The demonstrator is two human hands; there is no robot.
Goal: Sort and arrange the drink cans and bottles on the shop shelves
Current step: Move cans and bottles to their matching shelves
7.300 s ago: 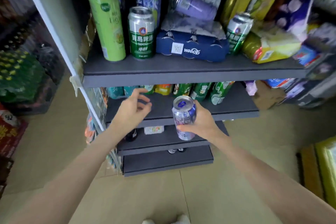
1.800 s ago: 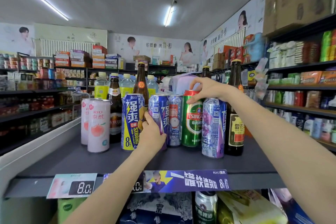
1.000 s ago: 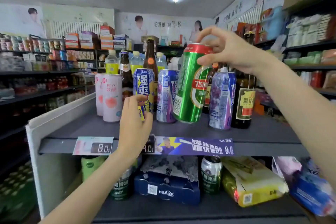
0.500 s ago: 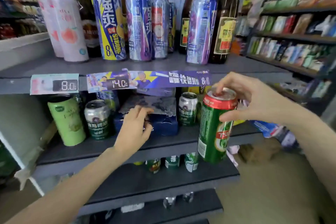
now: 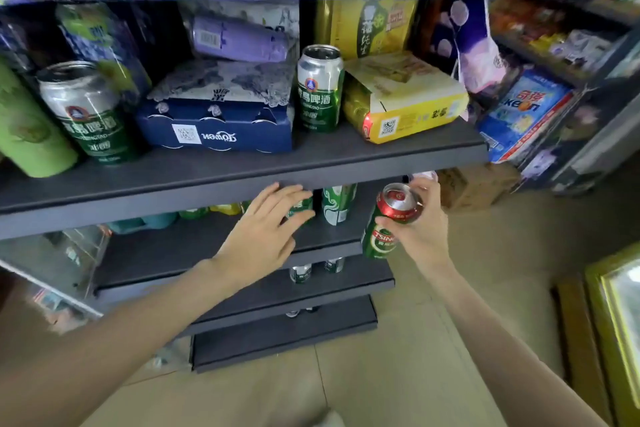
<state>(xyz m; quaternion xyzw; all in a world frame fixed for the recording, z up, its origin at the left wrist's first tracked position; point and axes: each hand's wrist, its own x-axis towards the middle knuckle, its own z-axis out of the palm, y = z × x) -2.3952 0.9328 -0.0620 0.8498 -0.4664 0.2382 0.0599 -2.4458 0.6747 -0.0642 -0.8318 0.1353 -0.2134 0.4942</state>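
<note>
My right hand (image 5: 420, 229) grips a green Tsingtao can with a red top (image 5: 384, 229) by its upper end, tilted, just off the right end of the third shelf (image 5: 207, 253). My left hand (image 5: 266, 236) reaches over that shelf with its fingers spread, touching a green can (image 5: 299, 210) in a row of green cans (image 5: 337, 203) under the shelf above. On the second shelf (image 5: 242, 172) stand two green-and-silver beer cans (image 5: 320, 94) (image 5: 91, 111) beside a blue multipack (image 5: 218, 125).
A yellow multipack (image 5: 405, 104) and a tall light-green can (image 5: 27, 135) also stand on the second shelf. Lower shelves (image 5: 284, 333) hold a few small cans. Packaged goods (image 5: 523, 114) and a cardboard box (image 5: 474, 184) sit to the right. Tiled floor (image 5: 398, 357) lies below.
My view dropped further down the shelving. My right hand lowered the red-topped green can to the third shelf's level. My left hand moved from the blue multipack down to the green cans.
</note>
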